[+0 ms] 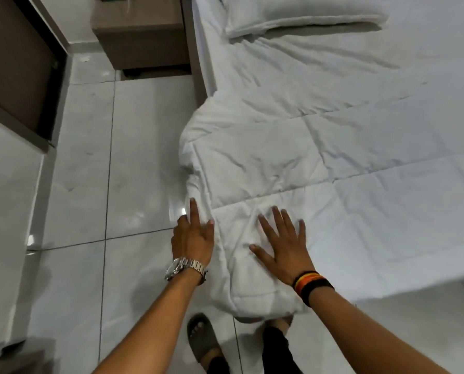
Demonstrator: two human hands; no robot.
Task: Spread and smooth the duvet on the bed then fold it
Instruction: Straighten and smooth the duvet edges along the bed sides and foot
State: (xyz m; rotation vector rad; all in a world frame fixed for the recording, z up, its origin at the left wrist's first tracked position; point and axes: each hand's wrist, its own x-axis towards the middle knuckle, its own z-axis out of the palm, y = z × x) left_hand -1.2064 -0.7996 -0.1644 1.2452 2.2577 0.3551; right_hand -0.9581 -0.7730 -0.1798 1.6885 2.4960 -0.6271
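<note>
A white quilted duvet (pixel 320 147) lies spread over the bed, wrinkled near its left side, with one corner hanging off the bed's near corner. My right hand (pixel 282 241) rests flat on the duvet near that corner, fingers apart. My left hand (pixel 194 236), with a metal watch on the wrist, touches the duvet's hanging left edge; the index finger points forward and the other fingers press into the fabric. I cannot tell if it grips the cloth. A white pillow (pixel 301 17) lies at the head of the bed.
A brown bedside cabinet (pixel 139 36) stands to the left of the bed's head. Glossy pale floor tiles (pixel 90 184) run along the bed's left side. A dark door frame (pixel 22 76) is at far left. My feet in sandals (pixel 201 338) stand at the bed's corner.
</note>
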